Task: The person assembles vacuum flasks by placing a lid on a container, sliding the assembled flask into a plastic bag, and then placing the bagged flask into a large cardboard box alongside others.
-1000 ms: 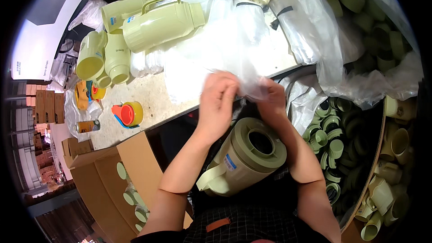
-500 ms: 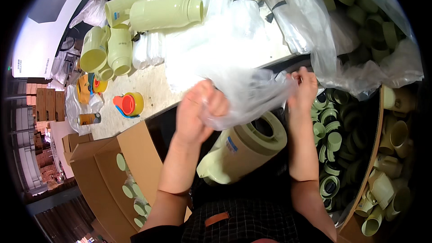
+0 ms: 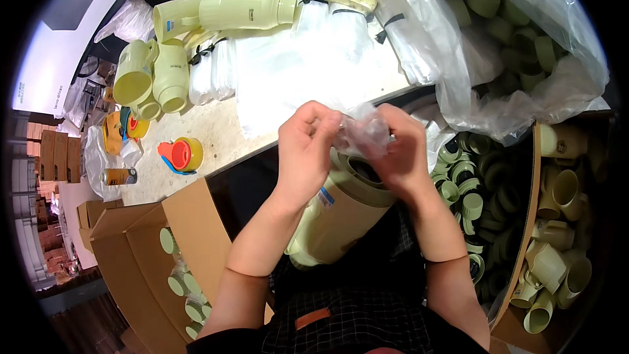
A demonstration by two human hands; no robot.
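Both my hands pinch a clear plastic bag, now bunched up between them. My left hand grips its left side and my right hand its right side. Just below the bag, a pale green thermos jug body leans tilted at my lap. Its round opening points up and away from me, partly covered by my right hand. A blue label shows on its side.
A worktable holds several green jug bodies, bundled plastic bags and a tape roll. At left stands a cardboard box with green-topped items; at right, boxes of green lids and handled parts.
The spread-out bag has been gathered into a small bunch. My hands have come closer together over the jug's opening, the right one moving left.
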